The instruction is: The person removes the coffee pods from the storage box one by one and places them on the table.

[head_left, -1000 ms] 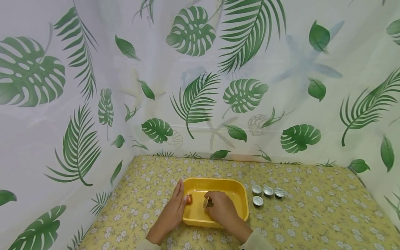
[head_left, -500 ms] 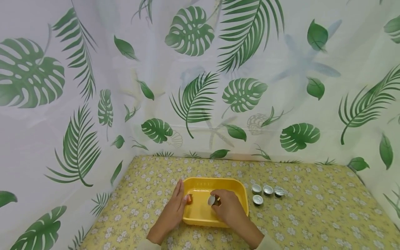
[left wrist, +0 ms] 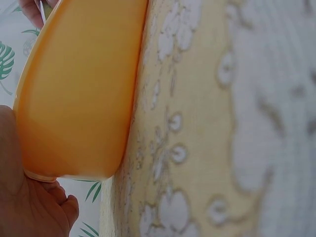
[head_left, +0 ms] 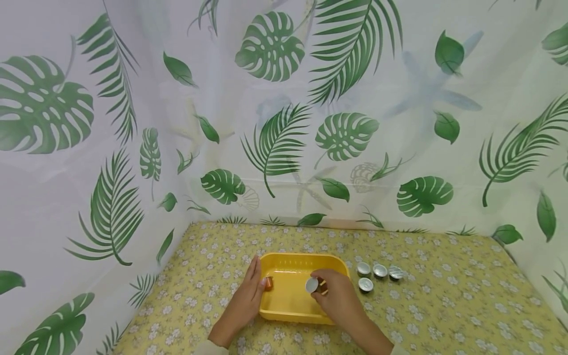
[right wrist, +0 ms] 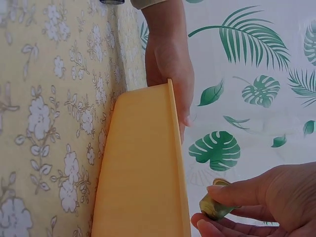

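Note:
My left hand [head_left: 243, 297] grips the left end of a yellow plastic basin [head_left: 293, 318], the thumb over its rim and the fingers along its outer wall. Inside that end, close to the thumb, lies a copper-coloured coffee capsule [head_left: 268, 283]. With thumb and fingertips my right hand [head_left: 339, 296] pinches another coffee capsule [head_left: 311, 285] above the basin's right half, its silver lid tilted toward the head camera. The right wrist view shows this held capsule [right wrist: 216, 205] as gold-green, apart from the basin's wall. In the left wrist view the fingers [left wrist: 54, 202] curl by the basin's corner.
Right of the basin, several coffee capsules [head_left: 380, 270] stand lid up on the flowered yellow tablecloth [head_left: 426, 305]. A white curtain [head_left: 284, 148] with green leaf prints closes off the back and the left side.
My right hand has moved to the right within the basin with the capsule, whose silver lid has turned toward the head camera. The left hand and basin stay in place.

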### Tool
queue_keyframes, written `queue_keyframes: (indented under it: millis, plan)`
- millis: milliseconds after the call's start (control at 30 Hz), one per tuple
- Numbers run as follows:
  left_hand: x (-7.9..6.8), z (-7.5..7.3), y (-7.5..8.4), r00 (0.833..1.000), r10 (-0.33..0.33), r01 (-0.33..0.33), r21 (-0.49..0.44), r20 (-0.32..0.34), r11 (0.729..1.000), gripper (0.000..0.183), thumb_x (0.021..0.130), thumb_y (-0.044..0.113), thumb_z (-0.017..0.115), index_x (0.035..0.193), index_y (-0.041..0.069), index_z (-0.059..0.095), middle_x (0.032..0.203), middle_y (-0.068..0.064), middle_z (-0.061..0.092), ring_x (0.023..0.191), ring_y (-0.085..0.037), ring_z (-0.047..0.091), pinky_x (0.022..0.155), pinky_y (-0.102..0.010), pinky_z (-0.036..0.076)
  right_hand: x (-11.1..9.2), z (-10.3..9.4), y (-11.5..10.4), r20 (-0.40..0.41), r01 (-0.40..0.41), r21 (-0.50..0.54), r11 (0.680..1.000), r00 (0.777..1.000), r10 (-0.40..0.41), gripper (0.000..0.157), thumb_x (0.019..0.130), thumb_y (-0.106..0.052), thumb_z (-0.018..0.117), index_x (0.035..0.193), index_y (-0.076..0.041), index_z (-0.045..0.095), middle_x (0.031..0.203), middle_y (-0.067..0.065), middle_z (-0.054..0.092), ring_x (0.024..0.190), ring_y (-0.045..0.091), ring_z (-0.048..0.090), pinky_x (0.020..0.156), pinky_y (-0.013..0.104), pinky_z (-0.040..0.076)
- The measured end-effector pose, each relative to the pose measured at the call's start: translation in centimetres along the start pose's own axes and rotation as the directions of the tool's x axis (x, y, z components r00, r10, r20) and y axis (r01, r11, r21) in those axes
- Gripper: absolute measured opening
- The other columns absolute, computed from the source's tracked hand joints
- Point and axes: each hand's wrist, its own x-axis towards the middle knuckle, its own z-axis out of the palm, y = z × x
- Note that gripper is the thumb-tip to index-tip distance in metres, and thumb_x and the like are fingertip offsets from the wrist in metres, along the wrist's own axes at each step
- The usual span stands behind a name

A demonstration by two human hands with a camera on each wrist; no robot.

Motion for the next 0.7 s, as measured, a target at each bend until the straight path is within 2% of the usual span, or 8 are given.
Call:
queue_keyframes:
  millis: [367, 700]
  plan:
    - [0.2, -0.2, 0.0, 1.0, -0.006, 0.006, -0.008, 0.018, 1.0, 0.061, 0.114, 0.033, 0.029, 0.162, 0.006, 0.003, 0.17, -0.005, -0.007, 0.153, -0.033, 0.016, 0.117, -0.055, 0.029, -1.0, -1.5, 0.2, 0.021, -0.061, 0.042, 0.997, 0.998, 0.06, 0.036, 0.079, 0.008, 0.082, 0.113, 0.001, 0.071, 0.098, 0.007, 0.07, 0.079, 0.019, 0.071, 0.064, 0.026, 0.06]
    - [0.0, 0.0, -0.1, 0.999, -0.02, 0.021, -0.012, 0.025, 1.0, 0.061, 0.114, 0.033, 0.03, 0.162, 0.007, 0.004, 0.169, -0.004, -0.007, 0.153, -0.033, 0.016, 0.118, -0.054, 0.028, -2.2, -2.7, 1.3, -0.04, -0.074, 0.007, 0.997, 0.996, 0.075, 0.038, 0.078, 0.006, 0.084, 0.112, -0.006, 0.074, 0.096, 0.001, 0.071, 0.077, 0.01, 0.065, 0.064, 0.02, 0.054]
